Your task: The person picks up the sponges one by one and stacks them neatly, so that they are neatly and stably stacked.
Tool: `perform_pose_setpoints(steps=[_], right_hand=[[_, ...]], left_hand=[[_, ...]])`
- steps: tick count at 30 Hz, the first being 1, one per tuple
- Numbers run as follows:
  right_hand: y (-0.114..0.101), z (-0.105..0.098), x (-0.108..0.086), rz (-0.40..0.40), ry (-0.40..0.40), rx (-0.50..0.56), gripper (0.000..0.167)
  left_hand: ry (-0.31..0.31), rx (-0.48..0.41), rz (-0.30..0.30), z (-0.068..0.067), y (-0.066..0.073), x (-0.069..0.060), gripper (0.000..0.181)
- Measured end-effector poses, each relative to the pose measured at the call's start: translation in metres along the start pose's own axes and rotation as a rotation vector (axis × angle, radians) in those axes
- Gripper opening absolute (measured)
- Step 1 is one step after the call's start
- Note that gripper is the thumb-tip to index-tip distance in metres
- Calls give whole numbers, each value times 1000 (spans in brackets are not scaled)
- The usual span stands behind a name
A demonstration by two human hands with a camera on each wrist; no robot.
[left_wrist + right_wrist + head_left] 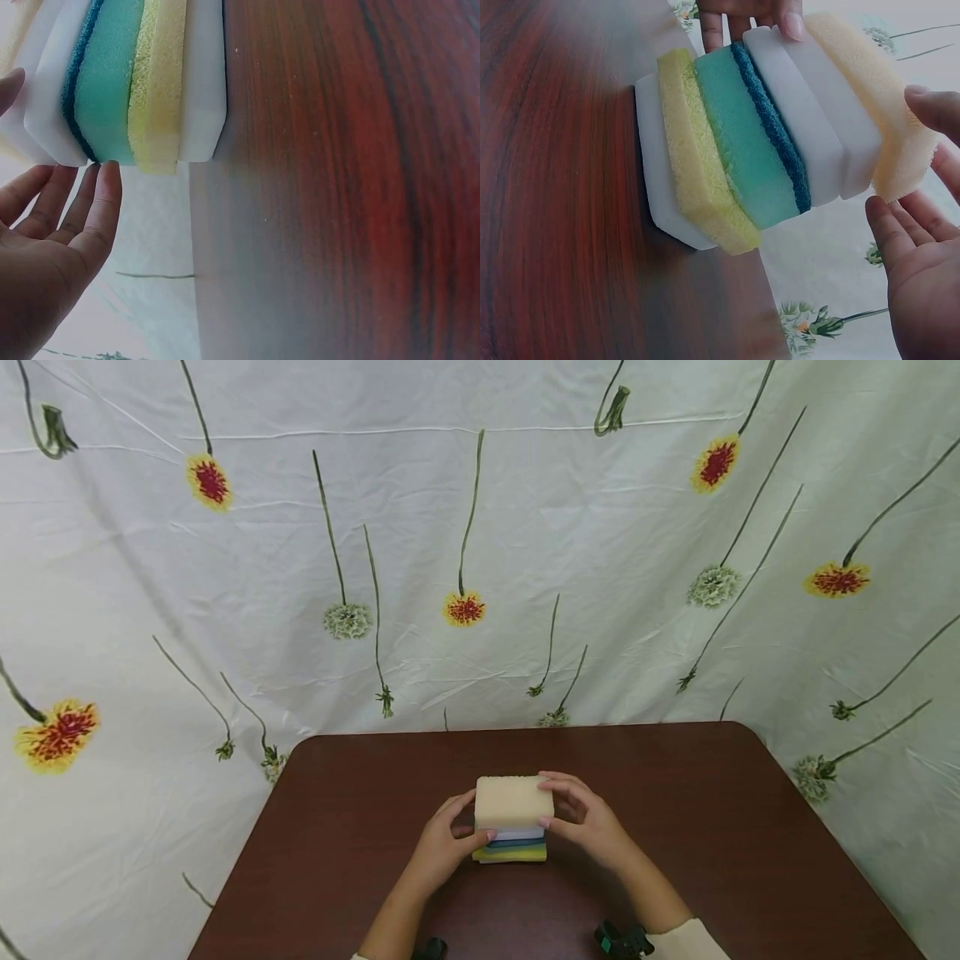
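Observation:
A stack of sponges stands on the table. At its base lies a white sponge, then a yellow sponge, then a teal sponge with a dark blue scouring layer facing up. Two white sponges come above that. On top is a cream sponge, which my right hand pinches at its right end between thumb and fingers. My left hand holds the stack's left side, its thumb against the white sponges at the front; its other fingertips reach the far side.
Under the stack is a dark red-brown wooden table with rounded far corners. Behind and beside it hangs a white cloth printed with flowers. Dark wrist bands show near the bottom edge of the head view.

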State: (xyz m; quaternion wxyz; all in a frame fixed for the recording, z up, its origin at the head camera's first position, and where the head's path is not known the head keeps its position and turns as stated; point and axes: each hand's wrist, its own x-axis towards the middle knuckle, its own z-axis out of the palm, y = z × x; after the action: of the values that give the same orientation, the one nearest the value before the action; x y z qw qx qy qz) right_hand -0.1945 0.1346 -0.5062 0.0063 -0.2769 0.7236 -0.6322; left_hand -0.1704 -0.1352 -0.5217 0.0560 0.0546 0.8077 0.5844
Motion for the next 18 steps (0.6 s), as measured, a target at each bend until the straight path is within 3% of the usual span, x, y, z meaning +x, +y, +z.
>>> perform_pose_setpoints(steps=[9, 18], right_hand=[[2, 1, 0, -24, -34, 7, 54], [0, 1, -1, 59, -47, 29, 68]], left_hand=[[0, -35, 11, 2, -1, 1, 82], [-10, -54, 2, 2, -2, 0, 93]])
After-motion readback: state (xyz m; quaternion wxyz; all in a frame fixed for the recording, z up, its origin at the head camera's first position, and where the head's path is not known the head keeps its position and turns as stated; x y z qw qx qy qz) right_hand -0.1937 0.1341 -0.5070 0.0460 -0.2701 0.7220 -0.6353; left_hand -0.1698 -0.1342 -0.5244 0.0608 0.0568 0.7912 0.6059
